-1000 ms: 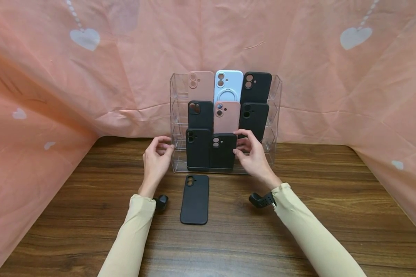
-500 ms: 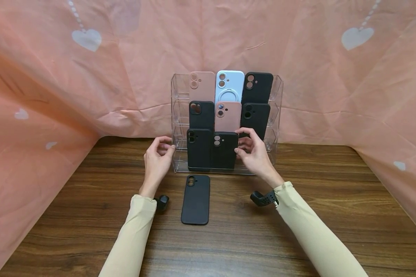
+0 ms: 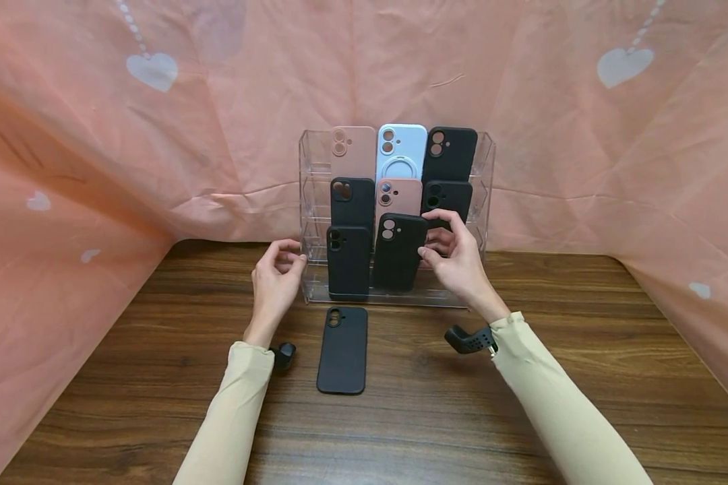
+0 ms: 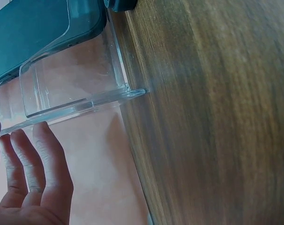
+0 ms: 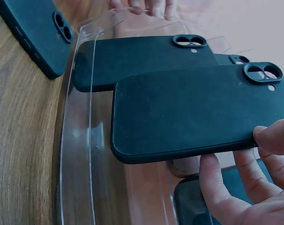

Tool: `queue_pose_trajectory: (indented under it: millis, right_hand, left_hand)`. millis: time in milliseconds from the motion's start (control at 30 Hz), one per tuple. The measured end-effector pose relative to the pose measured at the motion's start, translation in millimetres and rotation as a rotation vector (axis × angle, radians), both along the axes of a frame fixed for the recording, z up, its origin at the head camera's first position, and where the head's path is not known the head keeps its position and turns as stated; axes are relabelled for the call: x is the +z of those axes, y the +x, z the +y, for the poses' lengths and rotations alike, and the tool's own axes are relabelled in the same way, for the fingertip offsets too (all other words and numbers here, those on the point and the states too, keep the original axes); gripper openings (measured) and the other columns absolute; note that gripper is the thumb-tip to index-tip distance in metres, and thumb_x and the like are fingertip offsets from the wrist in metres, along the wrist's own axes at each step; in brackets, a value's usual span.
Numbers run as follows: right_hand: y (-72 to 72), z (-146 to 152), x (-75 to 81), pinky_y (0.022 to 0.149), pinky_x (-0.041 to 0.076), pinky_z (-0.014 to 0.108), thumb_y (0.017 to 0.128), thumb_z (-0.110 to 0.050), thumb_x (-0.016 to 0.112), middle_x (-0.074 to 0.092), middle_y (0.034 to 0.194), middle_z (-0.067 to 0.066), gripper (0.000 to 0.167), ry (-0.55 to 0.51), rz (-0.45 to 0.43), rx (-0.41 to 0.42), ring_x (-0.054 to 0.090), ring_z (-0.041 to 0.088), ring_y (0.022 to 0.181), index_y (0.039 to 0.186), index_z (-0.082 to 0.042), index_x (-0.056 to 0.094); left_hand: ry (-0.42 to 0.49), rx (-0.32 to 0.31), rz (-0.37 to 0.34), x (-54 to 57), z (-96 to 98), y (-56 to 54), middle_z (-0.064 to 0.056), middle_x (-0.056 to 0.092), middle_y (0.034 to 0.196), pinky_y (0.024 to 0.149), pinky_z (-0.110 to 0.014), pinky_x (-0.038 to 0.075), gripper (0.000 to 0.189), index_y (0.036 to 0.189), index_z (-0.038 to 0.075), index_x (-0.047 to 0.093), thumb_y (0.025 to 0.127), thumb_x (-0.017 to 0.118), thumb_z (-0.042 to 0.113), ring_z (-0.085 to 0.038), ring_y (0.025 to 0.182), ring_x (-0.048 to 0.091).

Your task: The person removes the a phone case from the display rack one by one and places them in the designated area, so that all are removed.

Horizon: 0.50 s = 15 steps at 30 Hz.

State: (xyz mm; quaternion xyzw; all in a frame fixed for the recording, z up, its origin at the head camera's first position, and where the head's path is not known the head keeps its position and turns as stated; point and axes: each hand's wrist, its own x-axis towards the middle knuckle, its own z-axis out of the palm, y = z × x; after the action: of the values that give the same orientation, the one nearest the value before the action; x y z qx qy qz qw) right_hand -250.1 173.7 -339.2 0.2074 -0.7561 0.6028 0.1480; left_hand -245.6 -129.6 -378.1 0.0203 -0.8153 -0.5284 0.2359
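Note:
My right hand [image 3: 458, 259] pinches a black phone case [image 3: 400, 252] by its right edge, thumb in front and fingers behind. The case leans slightly, in front of the clear display rack's bottom tier, and partly covers a pink phone case [image 3: 398, 194]. In the right wrist view, the held phone case [image 5: 188, 110] overlaps another black case [image 5: 132, 61] that stands in the rack. My left hand [image 3: 279, 273] holds the left side of the clear display rack [image 3: 315, 286] between thumb and fingers. The left wrist view shows the fingertips [image 4: 41, 129] at the rack's side wall [image 4: 85, 105].
Pink, light blue and black phone cases stand in the rack's tiers, among them a light blue one [image 3: 402, 145]. One black phone case [image 3: 342, 350] lies flat on the wooden table [image 3: 400, 417] before the rack. Pink cloth [image 3: 552, 101] hangs behind and at both sides.
My right hand has lifted the black phone case up and slightly right from its place in the bottom tier, tilting it. My left hand stays at the rack's side.

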Motion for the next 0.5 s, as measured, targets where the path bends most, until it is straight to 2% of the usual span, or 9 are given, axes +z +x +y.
queue_pose_trajectory:
  millis: [233,400,500]
  right_hand:
    - [6.3,3.6,4.7,0.068,0.060,0.023,0.089,0.021,0.058,0.064,0.099,0.017,0.059,-0.017,-0.037,0.034,0.069,0.013,0.085,0.140,-0.004,0.045]
    - [11.9,6.8,5.8,0.068,0.062,0.028,0.089,0.021,0.058,0.060,0.095,0.012,0.060,-0.027,-0.080,0.054,0.069,0.012,0.083,0.141,-0.005,0.045]
    - [15.1,8.3,6.3,0.068,0.063,0.032,0.089,0.021,0.058,0.058,0.095,0.013,0.060,-0.007,-0.091,0.068,0.068,0.012,0.081,0.141,-0.005,0.044]
  left_hand:
    - [0.005,-0.005,0.008,-0.4,-0.5,-0.3,-0.008,0.074,0.095,0.066,-0.022,0.047,0.020,0.113,0.016,0.070,0.093,0.072,0.017,-0.015,0.076,0.066]
    - [0.004,-0.015,0.010,-0.9,-0.8,-0.7,-0.008,0.074,0.095,0.067,-0.023,0.048,0.020,0.113,0.016,0.070,0.093,0.071,0.017,-0.016,0.077,0.066]
    - [0.006,-0.017,0.012,-1.3,-1.3,-1.1,-0.008,0.074,0.095,0.067,-0.023,0.048,0.020,0.113,0.016,0.070,0.093,0.071,0.017,-0.015,0.076,0.066]
